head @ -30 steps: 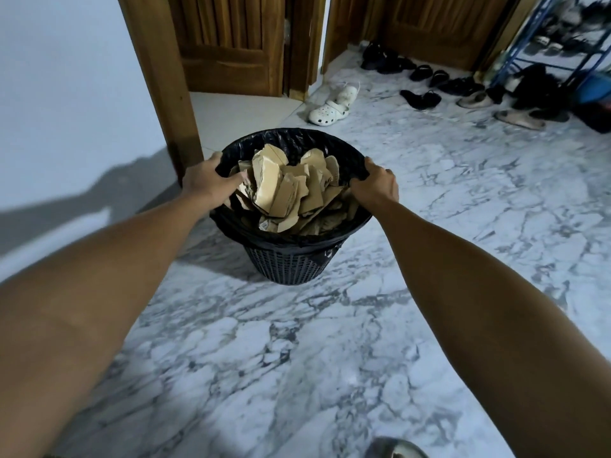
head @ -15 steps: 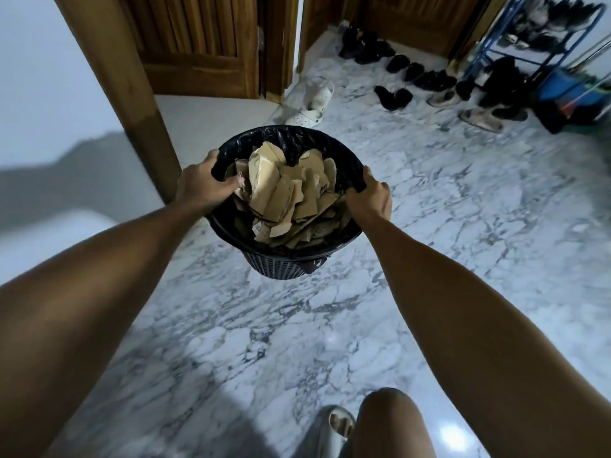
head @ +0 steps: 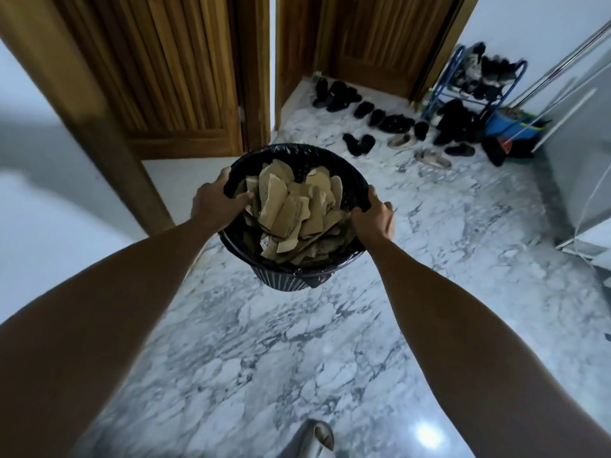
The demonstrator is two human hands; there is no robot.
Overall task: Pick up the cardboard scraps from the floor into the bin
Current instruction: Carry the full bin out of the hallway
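Note:
A black mesh bin (head: 287, 279) lined with a black bag hangs in the air over the marble floor, held between both hands. Brown cardboard scraps (head: 291, 206) fill it to the brim. My left hand (head: 215, 201) grips the bin's left rim, thumb curled over the edge onto the scraps. My right hand (head: 375, 218) grips the right rim, fingers wrapped over it. No scraps show on the floor in view.
Wooden doors (head: 172, 77) and a door post (head: 109, 140) stand ahead on the left. Several dark shoes (head: 367, 127) lie on the marble floor (head: 264, 358) at the back. A blue shoe rack (head: 472, 84) and a pale appliance (head: 582, 166) stand right. My sandalled foot (head: 314, 438) shows at the bottom.
The bin has risen off the floor, carried in both hands. The view has lifted and swung right, bringing the shoe rack and appliance into sight.

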